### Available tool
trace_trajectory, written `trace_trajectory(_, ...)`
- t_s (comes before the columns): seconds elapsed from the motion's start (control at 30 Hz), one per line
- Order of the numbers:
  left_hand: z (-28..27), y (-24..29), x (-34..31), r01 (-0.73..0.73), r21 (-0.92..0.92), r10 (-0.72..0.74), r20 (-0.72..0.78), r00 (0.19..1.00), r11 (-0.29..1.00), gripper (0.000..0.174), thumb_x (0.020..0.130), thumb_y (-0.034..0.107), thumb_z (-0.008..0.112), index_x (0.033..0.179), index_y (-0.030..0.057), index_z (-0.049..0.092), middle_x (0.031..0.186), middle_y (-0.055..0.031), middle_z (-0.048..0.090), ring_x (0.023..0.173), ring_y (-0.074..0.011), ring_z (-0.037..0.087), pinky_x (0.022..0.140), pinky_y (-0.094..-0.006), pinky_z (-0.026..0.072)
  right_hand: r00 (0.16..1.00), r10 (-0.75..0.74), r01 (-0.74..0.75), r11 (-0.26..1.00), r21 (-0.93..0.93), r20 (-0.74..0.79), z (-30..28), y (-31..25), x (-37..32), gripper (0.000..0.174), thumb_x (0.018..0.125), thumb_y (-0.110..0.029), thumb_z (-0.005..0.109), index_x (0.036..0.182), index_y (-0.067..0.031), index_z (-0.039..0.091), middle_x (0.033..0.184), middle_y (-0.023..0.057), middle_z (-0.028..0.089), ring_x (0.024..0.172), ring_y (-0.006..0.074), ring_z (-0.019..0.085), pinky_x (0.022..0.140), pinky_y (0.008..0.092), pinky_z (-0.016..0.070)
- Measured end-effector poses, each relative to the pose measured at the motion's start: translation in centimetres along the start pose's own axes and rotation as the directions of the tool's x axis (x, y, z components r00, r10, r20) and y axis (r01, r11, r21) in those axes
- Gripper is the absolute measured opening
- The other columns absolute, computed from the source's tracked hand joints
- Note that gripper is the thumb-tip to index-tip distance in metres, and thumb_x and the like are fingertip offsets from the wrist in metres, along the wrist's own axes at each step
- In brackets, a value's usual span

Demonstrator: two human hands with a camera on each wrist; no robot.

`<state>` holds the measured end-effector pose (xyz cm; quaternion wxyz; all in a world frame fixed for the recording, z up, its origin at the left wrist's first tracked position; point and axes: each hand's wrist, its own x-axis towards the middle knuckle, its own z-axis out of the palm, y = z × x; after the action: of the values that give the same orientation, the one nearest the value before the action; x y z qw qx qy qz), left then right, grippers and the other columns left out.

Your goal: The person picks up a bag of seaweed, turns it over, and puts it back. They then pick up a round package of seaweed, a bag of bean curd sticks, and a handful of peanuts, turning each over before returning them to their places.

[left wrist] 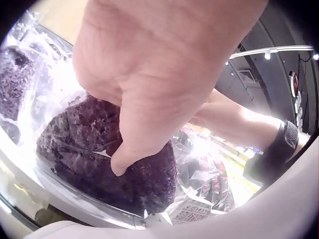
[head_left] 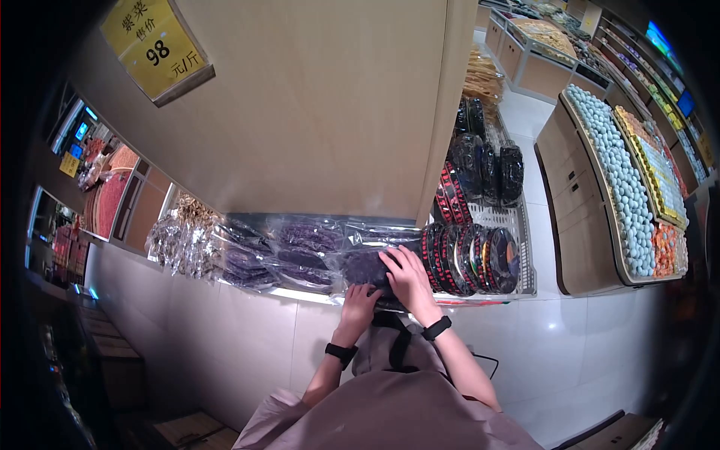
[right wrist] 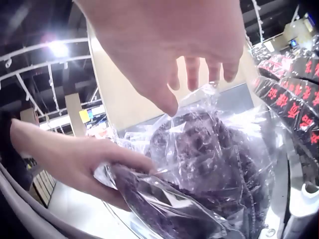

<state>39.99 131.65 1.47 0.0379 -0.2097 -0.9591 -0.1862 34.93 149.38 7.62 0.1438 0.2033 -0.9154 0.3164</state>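
Observation:
A clear plastic bag of dark purple, dried-looking stuff [head_left: 365, 268] [left wrist: 89, 149] [right wrist: 199, 144] lies on the shelf in front of the person. The left hand [head_left: 358, 309] [left wrist: 154, 64] [right wrist: 99, 162] grips its near edge; in the left wrist view the thumb lies across the dark surface. The right hand [head_left: 409, 283] [right wrist: 174, 40] is over the bag's right part, fingers spread and pointing down at the crinkled plastic in the right wrist view. Whether those fingertips touch the film, I cannot tell. The left hand's other fingertips are hidden in the left wrist view.
More purple bags [head_left: 307, 236] lie to the left. Round dark packs with red print [head_left: 450, 259] [right wrist: 294, 94] stand close on the right, beside a white basket [head_left: 525, 259]. A wooden panel [head_left: 315, 105] rises behind the bags, with a yellow price sign [head_left: 154, 49].

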Motion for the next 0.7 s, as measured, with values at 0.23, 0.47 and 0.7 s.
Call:
trace_trajectory(0.23,-0.8,0.1,0.3,-0.010,0.006,0.010,0.012,1.000,1.000,0.040,0.074,0.001,0.062,0.111,0.0130,0.068,0.113,-0.0105,0.060,0.110,-0.0293,0.056,0.104,-0.0454,0.0399,0.999,0.025,-0.018,0.988,-0.152,0.044,2.5,1.0,-0.7,0.046,0.080,-0.002,0.061,0.126,-0.0102,0.061,0.117,0.0090,0.059,0.110,0.0301,0.057,0.096,0.0448,0.0460)
trace_trajectory(0.47,-1.1,0.2,1.2,0.031,-0.083,-0.040,-0.117,0.992,0.996,0.044,0.071,0.001,0.068,0.114,0.0102,0.067,0.136,-0.0183,0.046,0.126,-0.0387,0.046,0.105,-0.0512,0.0396,0.974,0.205,-0.200,0.978,-0.053,0.097,3.1,2.7,-2.5,0.039,0.078,0.004,0.058,0.114,-0.0070,0.063,0.103,0.0102,0.055,0.095,0.0300,0.058,0.087,0.0428,0.0486)
trace_trajectory(0.7,-1.6,-0.8,3.3,0.000,-0.007,0.000,-0.037,0.999,1.000,0.051,0.071,0.007,0.074,0.120,0.0097,0.064,0.156,-0.0198,0.029,0.145,-0.0415,0.025,0.111,-0.0619,0.0292,0.990,0.104,-0.096,0.991,0.094,-0.091,-1.2,-1.7,1.3,0.060,0.088,0.000,0.059,0.145,-0.0078,0.042,0.107,0.0135,0.062,0.097,0.0285,0.063,0.086,0.0392,0.0517)
